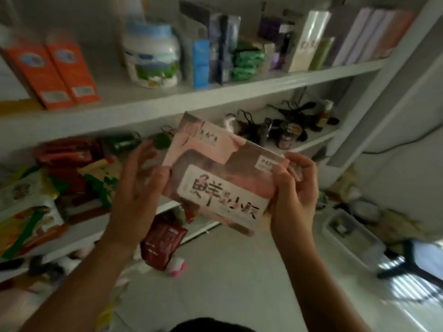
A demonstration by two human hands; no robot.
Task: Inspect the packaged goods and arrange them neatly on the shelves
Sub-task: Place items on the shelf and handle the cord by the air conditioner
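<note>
our right hand (pixel 294 190) grips the right edge of a flat pink-and-brown packet with a white label and bold dark characters (pixel 215 168); its fingers curl round the edge and the thumb presses on the front beside a small white sticker. our left hand (pixel 141 178) is at the packet's left edge, fingers straight and spread upward, thumb lying against the front. the blur keeps us from telling how firmly it bears on the packet. the packet is held tilted in the air in front of the white shelving unit (pixel 215 97), level with its middle shelf and touching none of the shelves.

behind the left hand, the middle shelf is crowded with red, green and yellow bags (pixel 72 164); further right on it lie tangled black items (pixel 287 125), too blurred to name. below the packet a dark red pouch (pixel 163 245) leans at the lowest shelf. on the upper shelf stand two orange cartons (pixel 50 73), a white tub with a pale blue lid (pixel 152 56), a blue box (pixel 201 64) and a row of tall pale boxes (pixel 359 37).
</note>
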